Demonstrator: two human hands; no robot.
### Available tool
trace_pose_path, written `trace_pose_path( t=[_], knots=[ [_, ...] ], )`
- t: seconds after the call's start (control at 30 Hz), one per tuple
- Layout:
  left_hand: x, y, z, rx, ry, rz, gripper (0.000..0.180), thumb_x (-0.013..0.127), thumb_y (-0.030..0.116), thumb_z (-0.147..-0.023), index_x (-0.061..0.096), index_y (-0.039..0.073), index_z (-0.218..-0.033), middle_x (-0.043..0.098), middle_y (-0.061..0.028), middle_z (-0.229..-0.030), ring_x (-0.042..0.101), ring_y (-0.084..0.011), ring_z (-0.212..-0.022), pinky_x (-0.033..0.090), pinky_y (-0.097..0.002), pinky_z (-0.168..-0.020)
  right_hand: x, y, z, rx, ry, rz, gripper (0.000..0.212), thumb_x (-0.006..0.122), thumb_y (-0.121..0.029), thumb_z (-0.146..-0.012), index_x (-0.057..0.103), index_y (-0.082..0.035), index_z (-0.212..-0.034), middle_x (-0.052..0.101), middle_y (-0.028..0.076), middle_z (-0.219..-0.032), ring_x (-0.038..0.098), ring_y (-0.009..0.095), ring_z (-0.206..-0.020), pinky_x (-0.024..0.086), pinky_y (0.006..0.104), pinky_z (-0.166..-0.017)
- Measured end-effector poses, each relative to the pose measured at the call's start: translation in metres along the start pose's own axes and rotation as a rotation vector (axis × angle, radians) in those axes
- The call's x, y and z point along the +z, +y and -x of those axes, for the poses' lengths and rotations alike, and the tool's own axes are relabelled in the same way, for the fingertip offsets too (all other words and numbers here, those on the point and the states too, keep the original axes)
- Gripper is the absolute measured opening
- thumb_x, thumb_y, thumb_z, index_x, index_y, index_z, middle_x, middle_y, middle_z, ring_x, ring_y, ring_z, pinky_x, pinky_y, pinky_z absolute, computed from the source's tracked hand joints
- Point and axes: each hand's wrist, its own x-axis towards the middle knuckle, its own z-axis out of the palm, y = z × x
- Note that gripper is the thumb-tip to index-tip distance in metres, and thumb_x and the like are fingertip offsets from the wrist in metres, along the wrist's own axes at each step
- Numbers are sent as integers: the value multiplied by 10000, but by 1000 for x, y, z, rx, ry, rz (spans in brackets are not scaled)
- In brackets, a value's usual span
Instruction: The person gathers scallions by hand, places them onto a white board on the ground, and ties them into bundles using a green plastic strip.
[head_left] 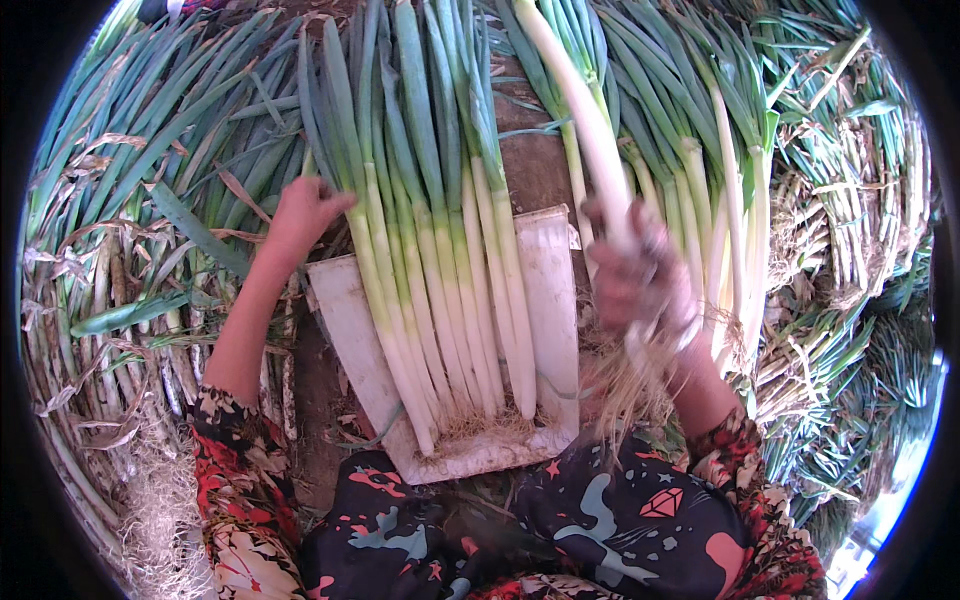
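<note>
A row of long green onions (440, 290), white at the root end and green above, lies side by side on a soiled white board (545, 290) in front of me. At their left edge is my left hand (310, 215), fingers curled in and thumb pointing toward the stalks. A pale green bit shows just above those fingers; what they hold is hidden. To the right of the board, my right hand (645, 275) is wrapped round the lower end of a thick green onion (590, 120), its stalk slanting up and left. Blurred roots (640, 375) hang below that hand.
Unpeeled green onions (150, 200) with dry leaves and roots are heaped on the left. Cleaner green onions (700, 190) lie behind my right hand. Tied bundles (850, 210) are stacked at the far right. My patterned dark lap (620, 510) is just below the board.
</note>
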Motion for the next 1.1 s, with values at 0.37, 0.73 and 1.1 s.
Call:
trace_pose_path(
  t=[0.37, 0.73, 1.1],
  knots=[
    [-29, 95, 18, -56, -18, 1346, 171, 577, 139, -867, 559, 3, -969, 578, -78, -779, 577, -188, -659, 511, -331, -618, -32, 125, 9, 219, 3, 902, 246, 542, -223, -895, 517, -16, -1026, 516, 47, -639, 539, 145, -501, 427, 313, -469],
    [18, -40, 13, -54, -129, 563, 389, 681, 218, -798, 559, -56, -1045, 632, -132, -956, 641, -203, -835, 535, -341, -769, -113, 216, -41, 73, -301, 1859, 479, 602, -437, -794, 568, 6, -615, 558, 230, -630, 554, 423, -647, 441, 481, -615],
    [21, -58, -5, 94, -77, 225, 421, 727, 247, -739, 616, -61, -1003, 644, -118, -940, 601, -185, -790, 480, -323, -733, -107, 226, -64, 216, -505, 1931, 386, 577, -405, -802, 645, -46, -678, 592, 197, -648, 581, 391, -654, 467, 464, -624]
  ],
)
